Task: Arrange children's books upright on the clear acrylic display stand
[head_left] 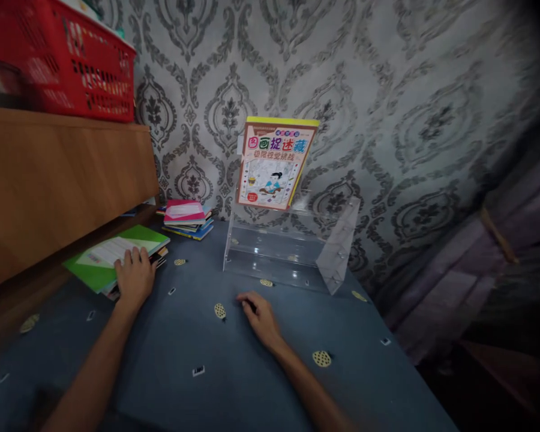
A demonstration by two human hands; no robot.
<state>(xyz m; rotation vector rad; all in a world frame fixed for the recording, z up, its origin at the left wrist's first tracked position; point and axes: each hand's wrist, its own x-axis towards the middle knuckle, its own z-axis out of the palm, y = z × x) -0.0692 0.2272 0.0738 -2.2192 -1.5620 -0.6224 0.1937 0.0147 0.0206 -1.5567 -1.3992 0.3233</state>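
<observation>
My left hand (pixel 135 275) rests on a green book (pixel 110 255) at the top of a pile at the left. Its fingers are slightly apart on the cover, and the pile's lower books show only at the edges. My right hand (pixel 261 321) is over the middle of the table, loosely bent, with a gap between thumb and forefinger and nothing in it. Beyond it stands a clear tiered rack (pixel 279 255). A picture book with a yellow edge (pixel 274 165) leans upright on the rack's top tier.
A second stack of books, pink on top (pixel 184 211), lies against the wall. A wooden cabinet (pixel 67 186) with a red basket (pixel 99 72) on it borders the left. The blue tablecloth (pixel 171 360) has pineapple prints. A tied curtain (pixel 472 258) hangs at the right.
</observation>
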